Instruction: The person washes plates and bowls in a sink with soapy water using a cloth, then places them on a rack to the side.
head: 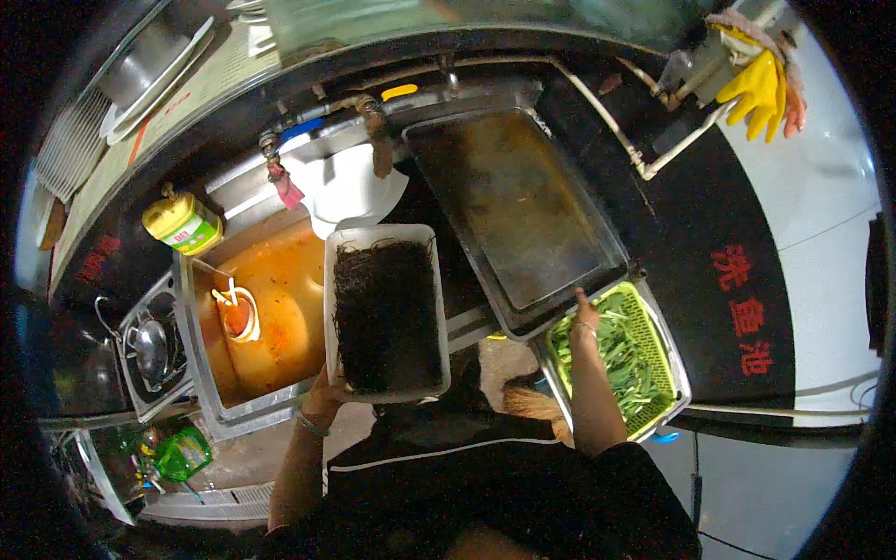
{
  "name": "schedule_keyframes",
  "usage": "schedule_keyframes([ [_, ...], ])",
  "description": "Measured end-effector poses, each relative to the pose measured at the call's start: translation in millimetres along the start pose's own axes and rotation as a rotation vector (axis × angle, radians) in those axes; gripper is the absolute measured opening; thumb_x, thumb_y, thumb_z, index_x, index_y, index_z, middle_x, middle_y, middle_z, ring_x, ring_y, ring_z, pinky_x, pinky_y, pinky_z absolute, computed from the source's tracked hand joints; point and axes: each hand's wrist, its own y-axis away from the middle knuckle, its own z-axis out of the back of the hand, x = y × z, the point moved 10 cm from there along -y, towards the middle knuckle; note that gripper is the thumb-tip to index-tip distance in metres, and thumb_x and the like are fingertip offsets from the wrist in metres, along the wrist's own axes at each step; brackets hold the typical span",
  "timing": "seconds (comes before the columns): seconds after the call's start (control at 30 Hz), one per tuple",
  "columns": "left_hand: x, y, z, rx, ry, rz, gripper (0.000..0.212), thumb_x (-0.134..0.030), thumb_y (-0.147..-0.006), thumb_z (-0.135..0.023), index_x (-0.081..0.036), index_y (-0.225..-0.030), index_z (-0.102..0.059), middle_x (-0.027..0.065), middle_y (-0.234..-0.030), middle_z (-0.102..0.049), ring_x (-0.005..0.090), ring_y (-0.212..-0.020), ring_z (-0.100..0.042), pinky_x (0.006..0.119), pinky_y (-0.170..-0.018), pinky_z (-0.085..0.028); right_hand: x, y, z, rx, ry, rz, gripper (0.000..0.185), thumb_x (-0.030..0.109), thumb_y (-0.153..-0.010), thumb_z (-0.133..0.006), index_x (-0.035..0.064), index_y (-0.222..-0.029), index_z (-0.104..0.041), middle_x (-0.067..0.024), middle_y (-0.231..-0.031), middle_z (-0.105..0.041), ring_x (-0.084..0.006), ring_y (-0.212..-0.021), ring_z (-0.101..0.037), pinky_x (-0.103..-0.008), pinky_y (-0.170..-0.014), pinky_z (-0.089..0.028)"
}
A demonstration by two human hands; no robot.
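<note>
My left hand (326,400) grips the near left corner of a white plastic tub (442,329). A dense mass of dark, thread-like strands (385,315) fills much of the tub; I cannot tell what they are. My right hand (585,323) holds the near right edge of a large dark metal tray (532,210), its thumb up over the rim and the other fingers hidden. The tray lies at a slant, its surface stained. Under my right forearm, a yellow-green plastic basket (665,360) holds leafy greens (633,371).
Left of the tub, a metal sink (204,367) holds orange-brown water with a white container (241,318) in it. A white basin (353,185) sits beneath the taps (268,142). A yellow jug (183,224) stands behind the sink. Rubber gloves (759,91) hang at upper right.
</note>
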Motion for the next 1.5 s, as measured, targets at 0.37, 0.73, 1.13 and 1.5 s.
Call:
schedule_keyframes([
  [0.37,28,6,6,0.018,0.914,0.16,0.032,-0.019,-0.075,-0.064,-0.005,-0.101,-0.054,0.0106,-0.081,-0.06,0.0183,-0.072,-0.056,0.034,-0.063,-0.047,-3,14,-6,0.287,-0.609,-0.323,0.015,0.022,-0.075,-0.053,0.009,-0.083,-0.055,-0.0065,-0.07,-0.052,-0.0215,-0.065,-0.047,-0.0353,-0.057,-0.04],
  [0.73,41,-4,-18,0.122,1.187,0.175,0.067,-0.001,-0.068,-0.048,-0.01,-0.132,-0.031,0.005,-0.092,-0.054,0.0136,-0.067,-0.05,0.024,-0.054,-0.041,307,71,69,0.225,-0.072,0.489,0.007,0.006,-0.063,-0.052,0.0048,-0.067,-0.056,-0.0003,-0.059,-0.052,-0.0089,-0.05,-0.043,-0.0247,-0.048,-0.035],
  [1.13,38,-2,-21,0.102,1.321,0.206,0.069,-0.003,-0.07,-0.048,-0.013,-0.134,-0.026,0.0034,-0.095,-0.054,0.0125,-0.069,-0.052,0.025,-0.056,-0.045,428,192,114,0.094,0.126,1.037,0.048,-0.01,-0.07,-0.052,-0.0026,-0.117,-0.048,-0.0072,-0.102,-0.059,-0.0119,-0.085,-0.055,-0.0208,-0.074,-0.043],
  [1.5,60,-9,-37,0.115,1.439,0.219,0.069,-0.005,-0.07,-0.054,-0.013,-0.133,-0.027,0.0045,-0.087,-0.052,0.015,-0.064,-0.052,0.029,-0.058,-0.047,289,112,68,-0.051,-0.476,0.631,0.03,-0.004,-0.064,-0.046,0.0023,-0.09,-0.059,0.0001,-0.069,-0.054,-0.0096,-0.055,-0.047,-0.0216,-0.049,-0.037],
])
